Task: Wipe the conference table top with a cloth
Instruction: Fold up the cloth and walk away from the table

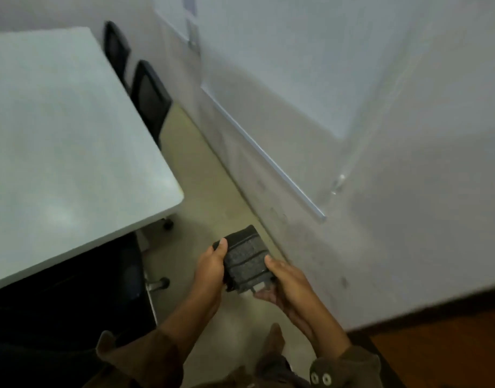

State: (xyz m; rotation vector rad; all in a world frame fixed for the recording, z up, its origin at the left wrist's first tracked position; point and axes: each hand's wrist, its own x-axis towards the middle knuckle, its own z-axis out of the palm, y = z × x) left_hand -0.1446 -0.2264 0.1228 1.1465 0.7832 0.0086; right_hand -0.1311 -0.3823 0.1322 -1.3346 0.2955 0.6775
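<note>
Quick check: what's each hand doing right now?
Left hand: grips the folded cloth by its left edge.
Right hand: holds the cloth's right side, fingers beneath.

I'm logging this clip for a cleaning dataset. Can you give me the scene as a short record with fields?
cloth: grey, folded, held over the floor, not on the table
left hand: grips the cloth's left edge
right hand: holds the cloth's right side, thumb on top
table: white top, left of the hands, nothing touching it
chairs: two, black, along the table's right edge
whiteboard: on the wall
</note>
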